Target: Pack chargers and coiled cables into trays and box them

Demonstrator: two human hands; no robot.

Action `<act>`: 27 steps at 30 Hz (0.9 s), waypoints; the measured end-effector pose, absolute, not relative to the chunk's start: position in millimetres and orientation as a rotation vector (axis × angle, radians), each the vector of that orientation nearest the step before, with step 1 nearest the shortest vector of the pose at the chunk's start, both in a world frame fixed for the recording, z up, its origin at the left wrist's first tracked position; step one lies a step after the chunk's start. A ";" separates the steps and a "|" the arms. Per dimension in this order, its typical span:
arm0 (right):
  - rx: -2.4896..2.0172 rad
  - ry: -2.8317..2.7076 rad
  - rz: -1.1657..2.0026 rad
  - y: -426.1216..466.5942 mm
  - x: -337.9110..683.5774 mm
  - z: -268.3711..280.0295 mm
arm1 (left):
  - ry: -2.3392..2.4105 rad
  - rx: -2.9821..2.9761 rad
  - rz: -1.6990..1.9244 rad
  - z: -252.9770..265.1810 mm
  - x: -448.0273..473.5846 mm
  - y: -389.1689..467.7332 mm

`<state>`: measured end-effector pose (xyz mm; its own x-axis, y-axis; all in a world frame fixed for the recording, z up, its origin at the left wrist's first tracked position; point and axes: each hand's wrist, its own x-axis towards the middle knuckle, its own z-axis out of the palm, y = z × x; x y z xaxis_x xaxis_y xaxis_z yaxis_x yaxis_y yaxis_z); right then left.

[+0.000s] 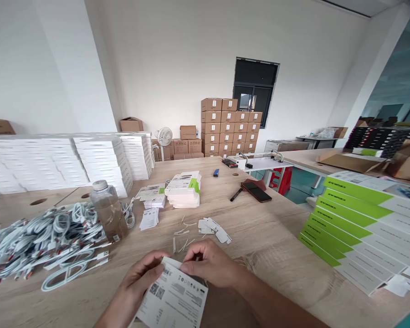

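A white printed cardboard box (pixel 176 296), with QR codes and small text on its face, is tilted toward me at the bottom centre. My left hand (pixel 140 280) grips its left edge, thumb on the printed face. At the top edge, my right hand (pixel 208 264) is closed with thumb and fingers pinched on the box; the fingertips are partly hidden. Just beyond the hands lie thin white paper strips (pixel 182 243) and several white cut-out card pieces (pixel 213 229). Farther off sit a stack of flat white-and-green cartons (pixel 182 193) and a pile of printed leaflets (pixel 149 218).
Coiled white cables (pixel 54 232) and a water bottle (pixel 108 212) stand left. White boxes (pixel 54 159) line the back left. Green-and-white boxes (pixel 358 228) are stacked right. A phone (pixel 256 191), a marker (pixel 236 195) and a blue tool (pixel 216 172) lie beyond.
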<state>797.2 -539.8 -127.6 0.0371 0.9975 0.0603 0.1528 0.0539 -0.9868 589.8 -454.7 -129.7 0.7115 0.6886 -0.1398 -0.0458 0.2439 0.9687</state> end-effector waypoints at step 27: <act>-1.112 -1.147 1.112 -541.9 797.4 -119.1 | 0.760 1.143 0.835 -123.9 589.4 -445.7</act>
